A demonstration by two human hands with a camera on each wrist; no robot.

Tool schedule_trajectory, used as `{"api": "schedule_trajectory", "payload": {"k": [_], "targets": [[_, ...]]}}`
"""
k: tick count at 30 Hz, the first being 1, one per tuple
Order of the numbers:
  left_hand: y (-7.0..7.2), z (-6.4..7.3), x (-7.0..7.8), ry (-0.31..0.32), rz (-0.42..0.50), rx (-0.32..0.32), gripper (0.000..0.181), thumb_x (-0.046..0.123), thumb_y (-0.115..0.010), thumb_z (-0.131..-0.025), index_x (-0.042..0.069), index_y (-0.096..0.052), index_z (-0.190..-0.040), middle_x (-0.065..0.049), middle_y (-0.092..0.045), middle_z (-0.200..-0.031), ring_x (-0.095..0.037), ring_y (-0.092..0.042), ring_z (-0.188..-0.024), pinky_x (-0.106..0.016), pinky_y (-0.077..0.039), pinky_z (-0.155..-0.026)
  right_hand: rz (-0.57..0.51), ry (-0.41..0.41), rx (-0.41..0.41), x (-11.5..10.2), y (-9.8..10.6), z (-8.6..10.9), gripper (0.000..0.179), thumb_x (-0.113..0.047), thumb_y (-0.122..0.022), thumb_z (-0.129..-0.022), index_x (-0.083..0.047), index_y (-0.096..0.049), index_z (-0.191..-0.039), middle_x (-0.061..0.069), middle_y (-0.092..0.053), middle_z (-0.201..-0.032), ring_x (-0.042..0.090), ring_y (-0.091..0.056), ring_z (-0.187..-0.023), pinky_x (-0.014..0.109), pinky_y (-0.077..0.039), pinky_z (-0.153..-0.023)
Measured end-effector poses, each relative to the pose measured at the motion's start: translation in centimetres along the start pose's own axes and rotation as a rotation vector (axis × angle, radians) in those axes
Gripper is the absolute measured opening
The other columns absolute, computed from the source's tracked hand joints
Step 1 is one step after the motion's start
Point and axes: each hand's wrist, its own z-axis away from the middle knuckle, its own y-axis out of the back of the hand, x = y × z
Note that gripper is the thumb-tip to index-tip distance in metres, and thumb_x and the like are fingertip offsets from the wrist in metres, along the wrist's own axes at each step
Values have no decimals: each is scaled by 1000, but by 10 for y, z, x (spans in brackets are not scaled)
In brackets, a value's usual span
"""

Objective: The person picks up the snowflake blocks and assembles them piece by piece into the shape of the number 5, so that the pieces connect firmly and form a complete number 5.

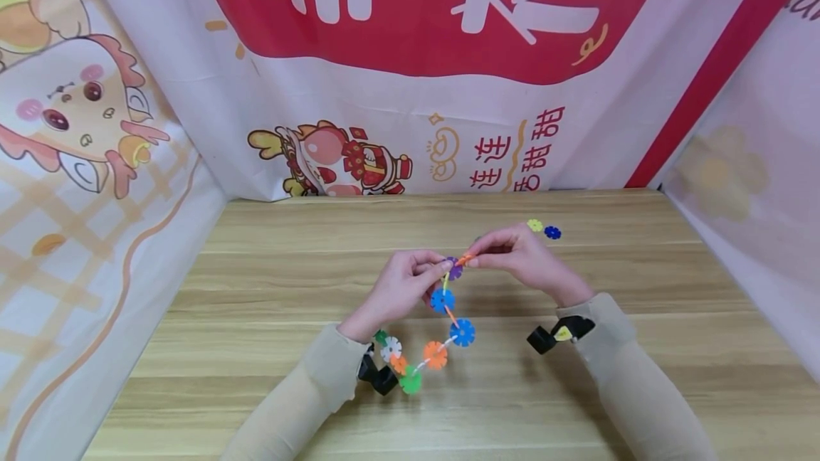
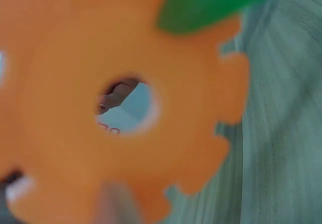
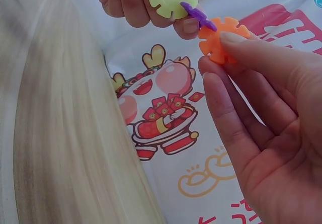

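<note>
A chain of slotted plastic snowflake discs hangs between the two hands. My left hand (image 1: 398, 289) pinches its upper end near a purple disc (image 3: 198, 16) and a pale yellow disc (image 3: 162, 2). Between thumb and fingers, my right hand (image 3: 274, 103) holds an orange disc (image 3: 211, 47), which touches the purple one edge to edge; whether their slots are fully locked I cannot tell. Lower along the chain come a blue disc (image 1: 463, 333), a green disc (image 1: 411, 380) and a white disc (image 1: 391, 349). Another orange disc (image 2: 60, 113) fills the left wrist view.
Beyond the right hand, a loose yellow disc (image 1: 534, 225) and a dark blue disc (image 1: 552, 232) lie on the wooden table (image 1: 288, 233). Printed cloth (image 1: 416, 112) walls off the back and both sides. Black wrist cameras (image 1: 543, 339) stick out below the sleeves.
</note>
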Motion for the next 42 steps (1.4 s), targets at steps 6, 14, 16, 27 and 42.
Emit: {"api": "schedule_trajectory", "payload": {"k": [6, 14, 16, 27, 42], "targets": [[0, -2, 1, -2, -20, 30, 26, 27, -61, -105, 3, -71, -105, -8, -65, -70, -19, -61, -59, -44, -60, -58, -2, 4, 36, 2, 2, -2, 14, -5, -76, -93, -2, -77, -107, 11, -75, -102, 38, -70, -92, 40, -60, -78], [7, -1, 4, 21, -7, 91, 24, 26, -61, -105, 3, -69, -103, -9, -66, -72, -21, -63, -59, -48, -60, -60, 13, -103, 219, 23, 25, -9, 34, -15, -79, -92, -1, -71, -123, 10, -73, -116, 22, -70, -103, 30, -58, -86], [8, -1, 5, 27, -4, 96, 24, 26, -61, -105, 3, -69, -103, -9, -67, -72, -21, -63, -58, -42, -60, -59, 43, -157, 251, 34, 29, -12, 36, -17, -78, -93, -3, -71, -125, 10, -72, -120, 22, -69, -105, 29, -57, -87], [8, -1, 3, 7, 2, 86, 23, 24, -62, -105, 2, -69, -105, -9, -67, -72, -20, -62, -61, -53, -59, -62, 281, -350, 210, 93, 35, -31, 47, -27, -81, -90, -10, -67, -131, 5, -69, -124, 24, -62, -112, 47, -49, -100], [6, -1, 4, 9, 0, 78, 22, 23, -61, -105, 3, -69, -105, -10, -67, -72, -20, -63, -61, -58, -58, -64, 367, -351, 201, 98, 33, -43, 42, -15, -82, -88, -4, -69, -127, 9, -70, -117, 25, -64, -104, 43, -52, -94]]}}
